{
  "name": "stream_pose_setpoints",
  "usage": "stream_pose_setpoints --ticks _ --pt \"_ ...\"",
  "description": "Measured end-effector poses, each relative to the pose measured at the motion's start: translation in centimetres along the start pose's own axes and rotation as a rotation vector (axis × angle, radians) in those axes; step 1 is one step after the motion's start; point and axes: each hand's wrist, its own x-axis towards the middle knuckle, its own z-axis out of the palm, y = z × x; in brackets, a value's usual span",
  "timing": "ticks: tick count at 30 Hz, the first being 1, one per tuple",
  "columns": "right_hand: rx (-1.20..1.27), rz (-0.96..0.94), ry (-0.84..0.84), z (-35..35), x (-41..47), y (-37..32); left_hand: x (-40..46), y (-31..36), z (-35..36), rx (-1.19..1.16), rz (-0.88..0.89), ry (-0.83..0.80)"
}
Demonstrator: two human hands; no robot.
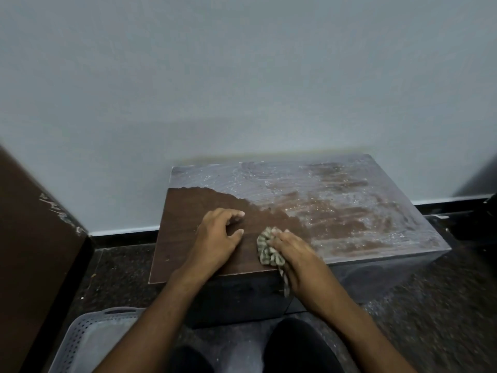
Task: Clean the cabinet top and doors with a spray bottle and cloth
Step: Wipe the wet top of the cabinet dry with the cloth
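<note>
A low brown wooden cabinet (188, 211) stands against the wall. Its top is wiped clean on the left part and covered with whitish dust and wet droplets on the right and back. My right hand (293, 254) presses a bunched, patterned cloth (267, 249) on the top near the front edge, at the border between clean and dusty. My left hand (217, 238) rests on the clean part, fingers spread and curled, holding nothing. The front doors are dark and mostly hidden by my arms. No spray bottle is in view.
A grey perforated plastic basket (88, 340) sits on the floor at the lower left. A brown wooden panel (32, 251) stands at the left. The wall (242, 76) is right behind the cabinet. The dark speckled floor (430, 305) surrounds it. My knees are at the bottom.
</note>
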Motion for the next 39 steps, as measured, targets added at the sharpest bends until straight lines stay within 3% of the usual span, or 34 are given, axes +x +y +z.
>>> stream_pose_setpoints --ticks 6,11,20,25,34,39 --pt "-0.023 0.13 0.036 -0.7 4.5 1.4 0.9 0.0 -1.3 0.027 -0.031 -0.02" --pt "-0.007 0.063 0.018 0.5 0.3 -0.2 1.0 -0.1 -0.3 0.021 0.014 -0.046" --pt "-0.043 0.084 0.008 0.7 4.8 0.8 0.7 -1.1 -0.8 0.032 0.037 -0.035" --pt "-0.01 -0.104 -0.025 2.4 1.6 -0.4 0.2 -5.0 -3.7 0.086 -0.012 0.083" --pt "0.009 -0.098 -0.048 5.0 13.2 -3.6 -0.2 -5.7 -5.3 0.009 -0.164 0.232" --pt "0.014 -0.205 -0.108 5.1 11.0 -5.0 0.2 -7.3 -6.4 -0.088 -0.252 0.366"
